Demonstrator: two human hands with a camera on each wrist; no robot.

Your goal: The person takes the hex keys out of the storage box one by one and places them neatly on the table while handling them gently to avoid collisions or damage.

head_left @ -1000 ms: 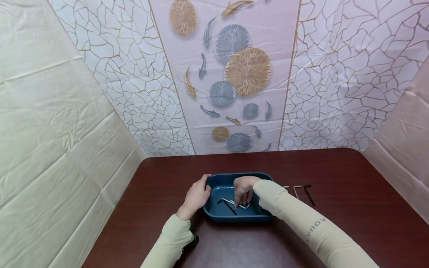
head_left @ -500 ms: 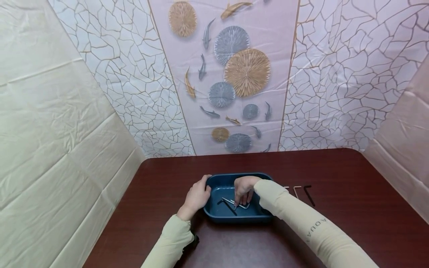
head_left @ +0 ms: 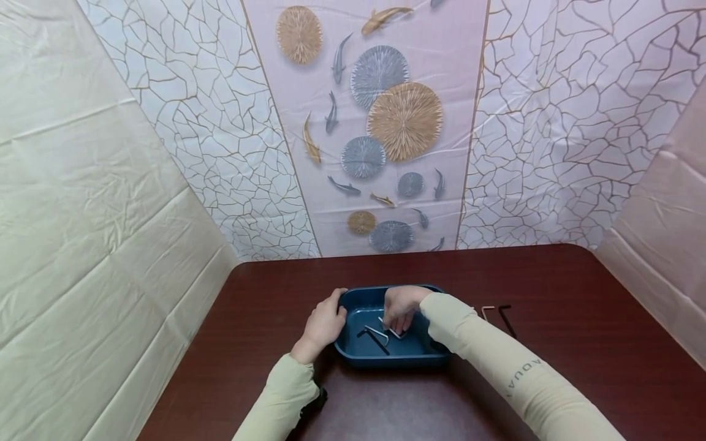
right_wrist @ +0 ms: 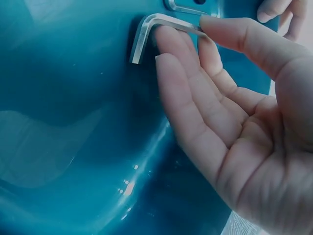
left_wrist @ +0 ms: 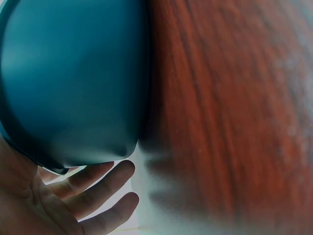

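Observation:
A blue rectangular tray (head_left: pixel 391 361) stands on the table. My left hand (head_left: pixel 322 321) holds its left end, thumb over the rim; in the left wrist view the fingers (left_wrist: pixel 100 188) lie along the outside wall. Inside the tray, my right hand (head_left: pixel 401 306) pinches a silver hex key (right_wrist: pixel 168 20) between thumb and fingertips, its bent short arm sticking out past the fingers. Left of that hand, another silver hex key (head_left: pixel 377 332) and a black hex key (head_left: pixel 378 343) lie crossing each other on the tray floor.
Right of the tray, a black hex key (head_left: pixel 507 321) and a copper-coloured one (head_left: pixel 485 312) lie on the dark red table (head_left: pixel 557 288). A further one beside them is mostly hidden by my right sleeve (head_left: pixel 480 337). Patterned cloth walls surround the table.
My right hand has drawn one silver hex key away from the other and turned it, its bend now toward the lower right. My left hand has stayed at the tray's end.

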